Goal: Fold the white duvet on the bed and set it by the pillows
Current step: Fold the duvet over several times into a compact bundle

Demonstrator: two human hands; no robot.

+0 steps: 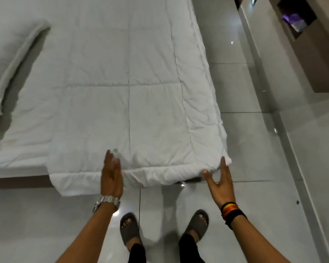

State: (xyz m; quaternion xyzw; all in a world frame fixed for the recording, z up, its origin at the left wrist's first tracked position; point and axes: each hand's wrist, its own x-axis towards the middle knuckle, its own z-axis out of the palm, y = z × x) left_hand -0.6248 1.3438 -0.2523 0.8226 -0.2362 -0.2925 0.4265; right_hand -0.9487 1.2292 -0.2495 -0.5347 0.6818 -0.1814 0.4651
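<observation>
The white quilted duvet (129, 95) lies flat in a long strip along the right side of the bed, its near end hanging over the foot edge. My left hand (111, 174), with a metal watch on the wrist, hovers flat and open over the duvet's near edge. My right hand (219, 182), with dark wristbands, is open at the duvet's near right corner, thumb and fingers spread against the hem. A white pillow (11, 59) lies at the far left of the bed.
The bed's bare sheet (17, 149) shows at the left, with the frame edge (17, 182) below it. Glossy grey floor tiles (245, 149) run along the right. A brown cabinet with an open niche (300, 35) stands at the upper right. My sandalled feet (131, 230) stand close to the bed.
</observation>
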